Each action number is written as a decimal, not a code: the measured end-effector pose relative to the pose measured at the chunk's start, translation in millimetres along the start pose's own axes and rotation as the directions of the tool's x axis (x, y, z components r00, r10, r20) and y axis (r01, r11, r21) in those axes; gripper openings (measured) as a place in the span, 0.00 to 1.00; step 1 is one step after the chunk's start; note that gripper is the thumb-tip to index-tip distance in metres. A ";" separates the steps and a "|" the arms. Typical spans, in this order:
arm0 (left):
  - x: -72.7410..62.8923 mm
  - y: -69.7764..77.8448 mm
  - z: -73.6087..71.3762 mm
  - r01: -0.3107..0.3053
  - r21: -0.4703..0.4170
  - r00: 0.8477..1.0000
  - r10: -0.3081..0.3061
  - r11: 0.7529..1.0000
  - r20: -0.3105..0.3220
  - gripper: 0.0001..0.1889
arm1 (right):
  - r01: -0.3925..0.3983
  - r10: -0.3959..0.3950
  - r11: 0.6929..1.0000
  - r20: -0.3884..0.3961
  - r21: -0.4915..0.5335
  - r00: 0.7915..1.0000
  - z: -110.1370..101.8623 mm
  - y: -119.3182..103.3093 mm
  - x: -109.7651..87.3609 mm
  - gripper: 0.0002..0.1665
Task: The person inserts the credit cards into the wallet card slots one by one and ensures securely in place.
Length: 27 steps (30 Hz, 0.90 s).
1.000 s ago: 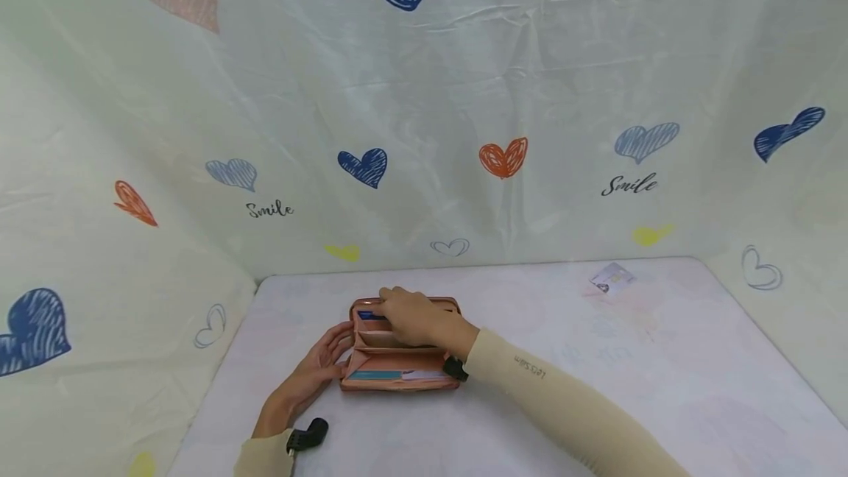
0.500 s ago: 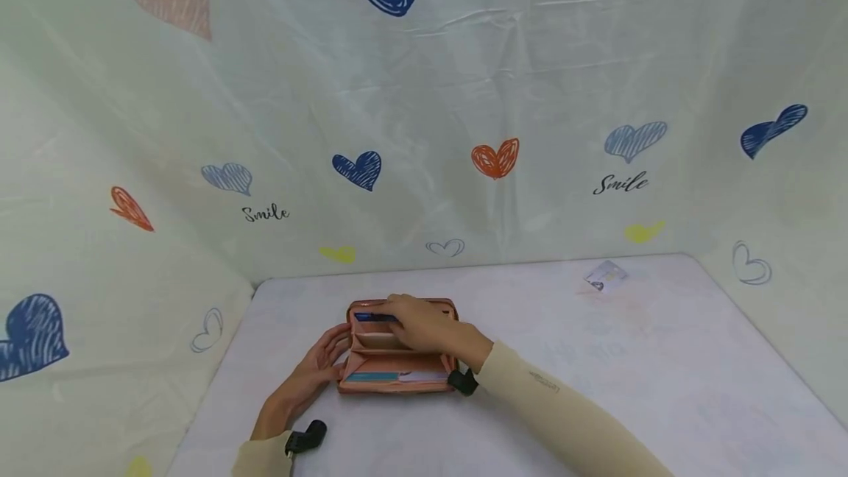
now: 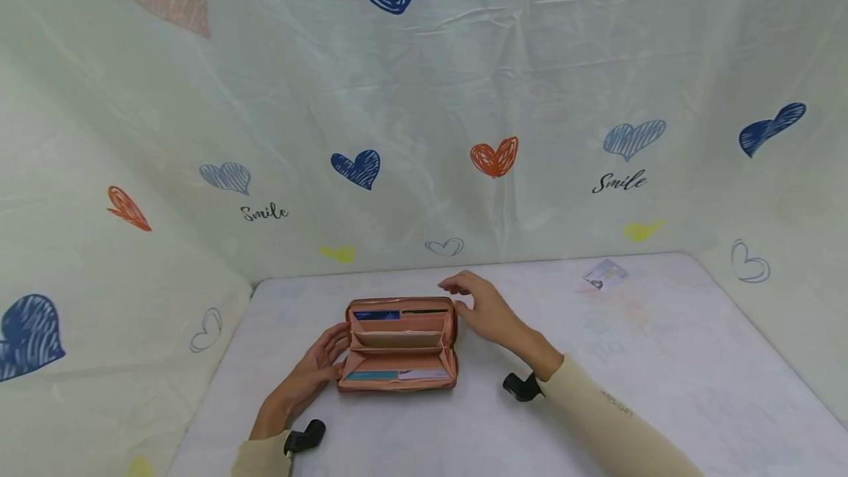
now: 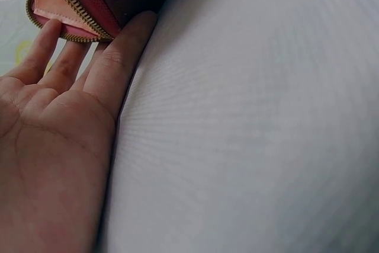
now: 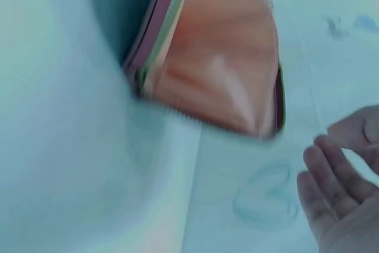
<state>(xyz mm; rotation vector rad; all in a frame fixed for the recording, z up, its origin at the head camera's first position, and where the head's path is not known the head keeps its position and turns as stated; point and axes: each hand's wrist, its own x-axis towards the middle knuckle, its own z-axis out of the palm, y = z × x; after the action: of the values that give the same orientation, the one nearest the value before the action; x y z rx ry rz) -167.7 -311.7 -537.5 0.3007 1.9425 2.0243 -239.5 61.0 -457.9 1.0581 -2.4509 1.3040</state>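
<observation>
A pink zip wallet (image 3: 395,344) lies spread apart on the table, its inner pockets facing up. In its far half sit a blue card (image 3: 376,315) and a dark-edged card (image 3: 424,311); the near half holds a teal card (image 3: 372,375) and a pale card (image 3: 422,374). My left hand (image 3: 311,366) rests against the wallet's left end, fingers fairly straight along the zip edge (image 4: 77,4), some fingertips hidden behind it. Off the far right corner, my right hand (image 3: 486,308) hovers with loosely bent fingers and holds nothing; the right wrist view shows its fingers (image 5: 331,176) apart from the wallet.
A pale card (image 3: 606,275) with a small picture lies at the back right of the white table (image 3: 596,418). Behind the table hangs a white sheet (image 3: 424,94) printed with hearts. Each wrist carries a small black camera.
My right hand has come away from the blue card at the wallet's far left pocket and moved right, past the wallet's edge. The left hand stays at the left end.
</observation>
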 end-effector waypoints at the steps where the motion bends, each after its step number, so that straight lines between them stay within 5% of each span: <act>1: -0.4 0.4 0.0 -0.004 0.002 1.000 0.004 1.000 0.002 0.48 | -0.010 0.010 1.000 -0.046 -0.010 0.999 -5.6 5.5 -3.8 0.22; 5: -1.7 1.6 0.6 -0.006 -0.002 1.000 0.006 1.000 -0.004 0.48 | -0.142 0.143 0.990 -0.177 0.014 0.974 -27.3 29.7 -19.4 0.21; 10: -1.9 2.3 1.5 0.015 -0.010 0.999 -0.015 1.000 -0.030 0.48 | -0.343 0.350 0.936 -0.265 0.074 0.899 -54.9 58.5 -40.6 0.20; 18: -1.3 0.9 1.5 0.029 -0.011 0.999 -0.030 1.000 -0.027 0.47 | -0.555 0.576 0.816 -0.316 0.161 0.754 -93.0 96.1 -76.7 0.23; 27: -2.1 2.7 2.4 0.013 -0.021 1.000 -0.013 1.000 -0.003 0.46 | -0.713 0.758 0.645 -0.350 0.275 0.551 -124.4 121.0 -95.5 0.35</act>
<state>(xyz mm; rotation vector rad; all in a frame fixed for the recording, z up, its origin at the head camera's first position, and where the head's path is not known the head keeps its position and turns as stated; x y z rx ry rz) -165.1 -310.3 -534.5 0.2788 1.9185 2.0374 -270.2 250.8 -505.6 -0.3788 -2.5157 1.6389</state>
